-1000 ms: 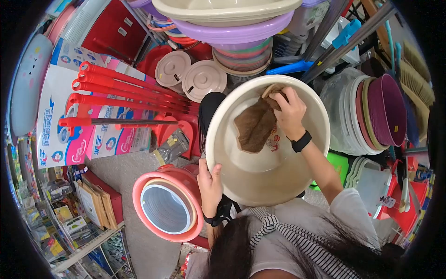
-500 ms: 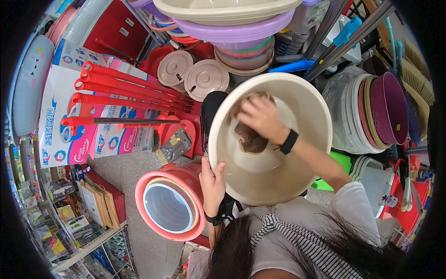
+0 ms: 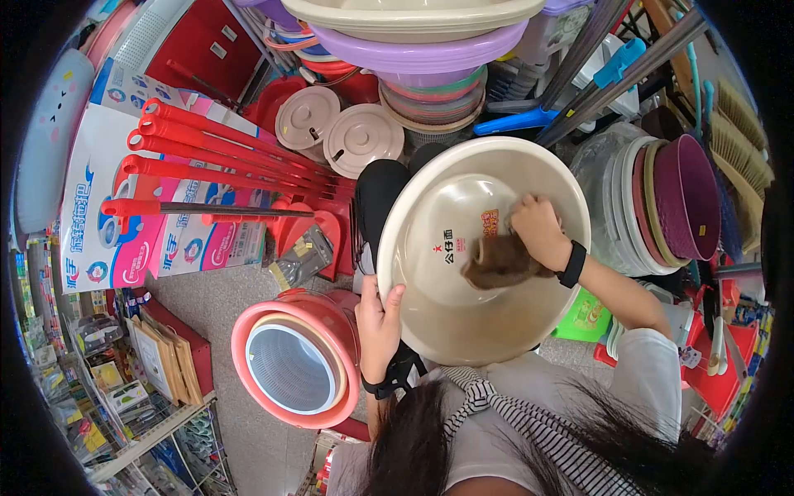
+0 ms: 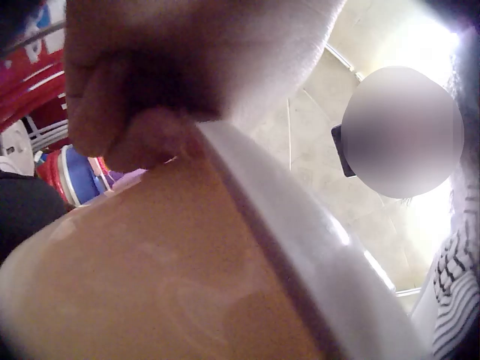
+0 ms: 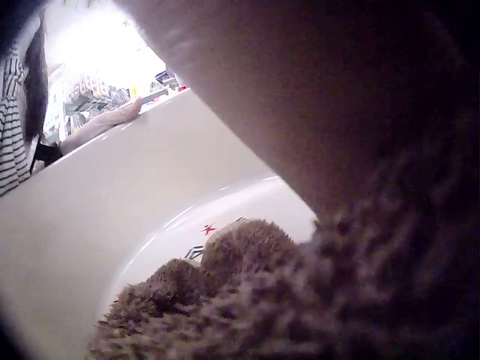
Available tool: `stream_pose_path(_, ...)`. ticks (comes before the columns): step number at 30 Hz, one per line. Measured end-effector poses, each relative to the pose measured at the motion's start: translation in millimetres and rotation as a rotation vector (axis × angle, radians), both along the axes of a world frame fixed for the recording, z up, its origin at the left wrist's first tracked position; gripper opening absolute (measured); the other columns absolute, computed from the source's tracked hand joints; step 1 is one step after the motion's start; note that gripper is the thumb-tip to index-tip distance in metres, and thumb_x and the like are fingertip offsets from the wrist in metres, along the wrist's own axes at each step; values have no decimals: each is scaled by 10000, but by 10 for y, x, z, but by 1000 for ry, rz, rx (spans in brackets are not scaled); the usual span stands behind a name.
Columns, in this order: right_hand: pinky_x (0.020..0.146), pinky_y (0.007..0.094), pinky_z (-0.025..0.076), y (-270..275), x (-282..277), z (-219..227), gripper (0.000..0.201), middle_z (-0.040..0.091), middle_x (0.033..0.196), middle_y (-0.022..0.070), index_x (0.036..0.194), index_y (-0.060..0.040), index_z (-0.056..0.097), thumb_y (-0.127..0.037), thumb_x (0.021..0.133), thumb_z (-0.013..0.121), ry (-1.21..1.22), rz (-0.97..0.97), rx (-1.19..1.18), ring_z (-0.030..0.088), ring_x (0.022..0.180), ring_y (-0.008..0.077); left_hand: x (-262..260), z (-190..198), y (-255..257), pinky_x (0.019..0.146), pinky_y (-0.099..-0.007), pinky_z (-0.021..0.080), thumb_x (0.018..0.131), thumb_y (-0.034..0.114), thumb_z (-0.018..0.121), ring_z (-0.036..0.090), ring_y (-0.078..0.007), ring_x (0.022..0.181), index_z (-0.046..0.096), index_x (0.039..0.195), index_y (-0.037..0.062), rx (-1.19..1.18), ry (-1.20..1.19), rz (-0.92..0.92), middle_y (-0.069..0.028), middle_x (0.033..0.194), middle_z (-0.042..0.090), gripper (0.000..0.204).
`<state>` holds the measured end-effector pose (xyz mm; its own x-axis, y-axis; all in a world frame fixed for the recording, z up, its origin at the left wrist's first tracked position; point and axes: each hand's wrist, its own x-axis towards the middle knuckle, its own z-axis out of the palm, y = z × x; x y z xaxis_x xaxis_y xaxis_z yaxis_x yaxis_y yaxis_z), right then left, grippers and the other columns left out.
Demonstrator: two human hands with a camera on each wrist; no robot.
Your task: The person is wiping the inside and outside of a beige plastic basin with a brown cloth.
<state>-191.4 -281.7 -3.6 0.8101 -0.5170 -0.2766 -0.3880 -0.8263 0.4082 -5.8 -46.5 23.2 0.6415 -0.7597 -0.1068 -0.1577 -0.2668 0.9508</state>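
Observation:
A large cream plastic basin (image 3: 447, 322) is held tilted in front of me. My left hand (image 3: 379, 321) grips its near left rim (image 4: 300, 240), thumb inside and fingers behind. My right hand (image 3: 538, 227) is inside the basin on the right and holds a brown fuzzy cloth (image 3: 500, 260) against the inner wall. Printed marks (image 3: 447, 248) show on the basin's bottom. In the right wrist view the brown cloth (image 5: 240, 300) fills the foreground over the basin's pale inside (image 5: 112, 217).
A pink bucket with a white strainer insert (image 3: 298, 364) stands at lower left. Red mop handles (image 3: 215, 161) lie across boxes on the left. Stacked basins (image 3: 413, 50) are above, two lids (image 3: 339, 132) below them, nested buckets (image 3: 662, 202) on the right, shelves (image 3: 141, 388) at lower left.
My right hand has swept the brown cloth from the basin's upper middle down to its right side, which uncovers the printed marks on the bottom. My left hand has kept its grip on the rim.

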Motion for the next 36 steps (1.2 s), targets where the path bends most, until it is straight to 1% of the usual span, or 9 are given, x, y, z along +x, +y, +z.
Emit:
stream_pose_path(5, 660, 334, 477, 64, -101, -193, 84, 683, 834, 52, 797, -117, 719, -141, 757, 649, 178, 157, 286, 629, 894, 210, -13, 35, -3, 603, -287, 476, 969, 230, 576, 610, -117, 664, 491, 1030, 2, 13, -18, -15, -133, 747, 652, 250)
stream_pose_path(9, 729, 373, 480, 101, -124, -222, 107, 670, 895, 65, 825, -114, 724, -144, 754, 649, 236, 155, 276, 607, 955, 233, -10, 29, 5, 609, -303, 483, 969, 238, 573, 635, -151, 671, 493, 1030, 7, 23, -25, -9, -155, 754, 654, 252)
stream_pose_path(12, 804, 417, 455, 84, -162, -14, 181, 575, 1151, 99, 904, -85, 704, -168, 743, 690, 172, 33, 296, 516, 1109, 280, -1, 10, 21, 612, -315, 487, 969, 241, 569, 645, -185, 666, 493, 1029, 9, 44, -32, 3, -169, 755, 649, 251)
stream_pose_path(17, 899, 494, 421, 102, -86, 476, 717, 433, 1294, 171, 1315, -76, 462, -383, 741, 763, -86, -118, 589, 422, 1186, 380, -32, 57, -1, 647, -260, 442, 987, 228, 533, 521, -96, 712, 491, 964, 2, 91, 46, 35, -65, 764, 579, 231)
stream_pose_path(19, 899, 506, 422, 167, -97, 523, 798, 417, 1306, 184, 1347, -69, 417, -405, 718, 775, -92, -154, 524, 423, 1178, 377, -9, -3, 24, 611, -327, 488, 970, 230, 562, 652, -217, 663, 491, 1025, 12, 81, -49, 9, -180, 759, 644, 236)
stream_pose_path(26, 749, 419, 509, 456, -291, -86, 1009, 406, 1286, 225, 1365, -14, 387, -441, 570, 839, 38, -40, 120, 452, 1093, 387, -28, 71, -15, 613, -309, 483, 972, 219, 557, 646, -194, 674, 489, 1018, 9, 85, -40, -13, -173, 760, 641, 225)
stream_pose_path(31, 744, 411, 517, 364, -231, -62, 692, 442, 1240, 218, 1254, -45, 504, -218, 644, 781, -77, 50, 246, 483, 1056, 351, -52, 82, -18, 612, -303, 479, 973, 208, 556, 613, -147, 664, 492, 1003, -3, 39, -30, 22, -151, 750, 640, 222)
stream_pose_path(33, 861, 395, 498, 235, -136, 158, 505, 429, 1323, 181, 1154, -63, 554, -96, 679, 723, -154, 43, 598, 464, 1128, 359, -32, 61, -4, 618, -303, 480, 973, 209, 557, 606, -145, 663, 494, 1001, -4, 42, -21, 25, -151, 752, 639, 224)
stream_pose_path(36, 917, 376, 458, 133, 95, 459, 363, 490, 1266, 108, 1041, -80, 596, -62, 684, 659, -427, 311, 374, 472, 1128, 305, -43, 59, 2, 631, -302, 481, 972, 212, 559, 602, -145, 670, 497, 1001, -8, 48, -11, 36, -156, 762, 639, 230)
